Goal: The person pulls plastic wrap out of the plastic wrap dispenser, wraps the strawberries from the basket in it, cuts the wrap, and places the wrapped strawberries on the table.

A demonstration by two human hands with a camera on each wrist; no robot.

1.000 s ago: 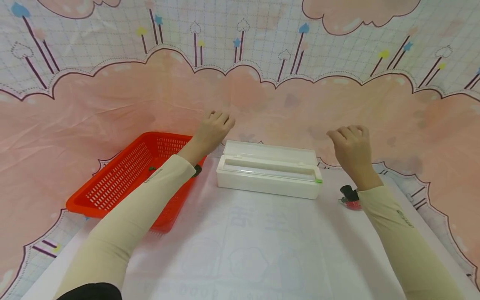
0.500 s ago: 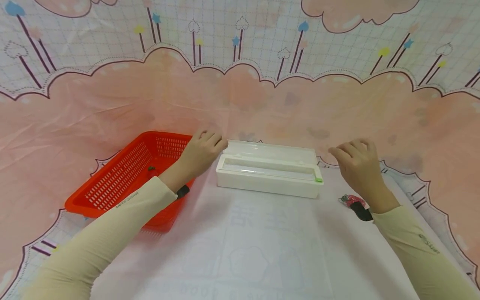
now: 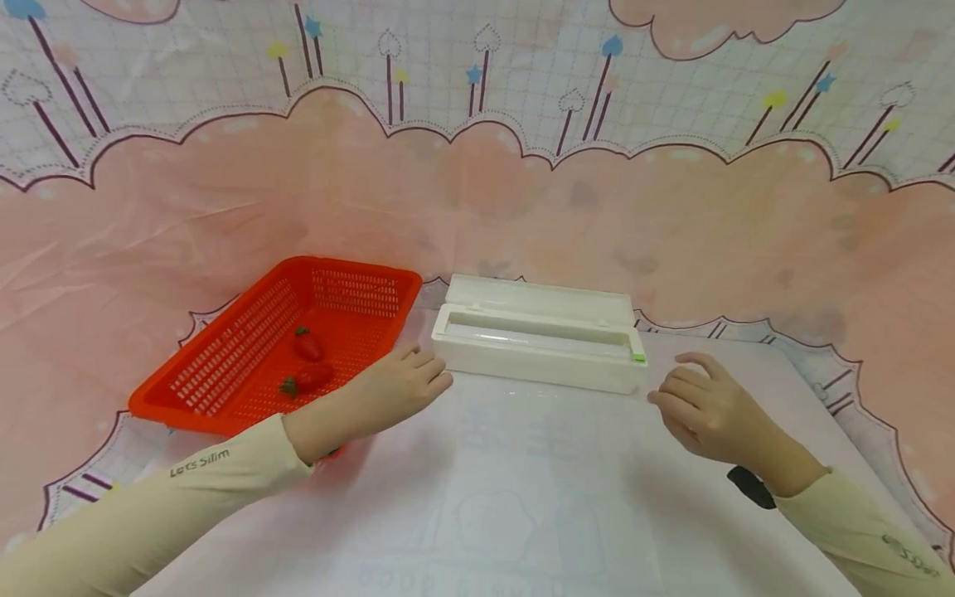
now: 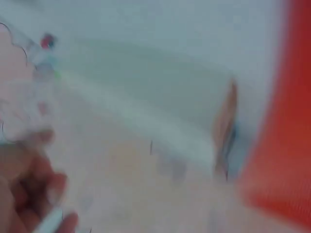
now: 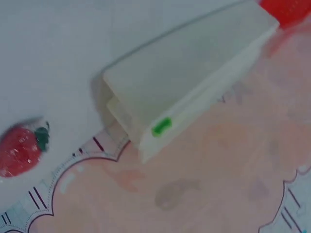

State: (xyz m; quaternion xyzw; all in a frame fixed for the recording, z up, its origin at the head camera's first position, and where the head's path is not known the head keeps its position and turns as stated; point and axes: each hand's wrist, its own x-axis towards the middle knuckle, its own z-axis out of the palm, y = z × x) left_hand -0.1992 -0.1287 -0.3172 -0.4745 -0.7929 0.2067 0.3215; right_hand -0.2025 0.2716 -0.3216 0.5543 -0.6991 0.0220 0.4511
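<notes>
In the head view my left hand [image 3: 391, 388] hovers by the right side of a red plastic basket [image 3: 212, 427], fingers loosely bent and no held thing discernible. My right hand [image 3: 709, 410] is in the air to the right of a white cling film dispenser [image 3: 533, 365], its fingers spread and partly bent, with nothing seen in them. The dispenser lid [image 3: 540, 297] is tipped back, and a pale roll shows inside. Blur softens the left hand in its wrist view. A shiny red strawberry [image 5: 19, 150] lies on the table in the right wrist view, the dispenser beside it.
Strawberries [image 3: 309, 377] with green tops lie in the basket. A white sheet [image 3: 522, 497] covers the table, and a pink patterned cloth [image 3: 522, 215] forms the backdrop. A green slider [image 3: 638, 357] sits at the dispenser's right end. A dark wrist camera [image 3: 751, 487] is by my right wrist.
Both hands have come down and closer, from above and beyond the dispenser's ends. The right fingers have spread. Strawberries in the basket are now uncovered, while the one at right is hidden.
</notes>
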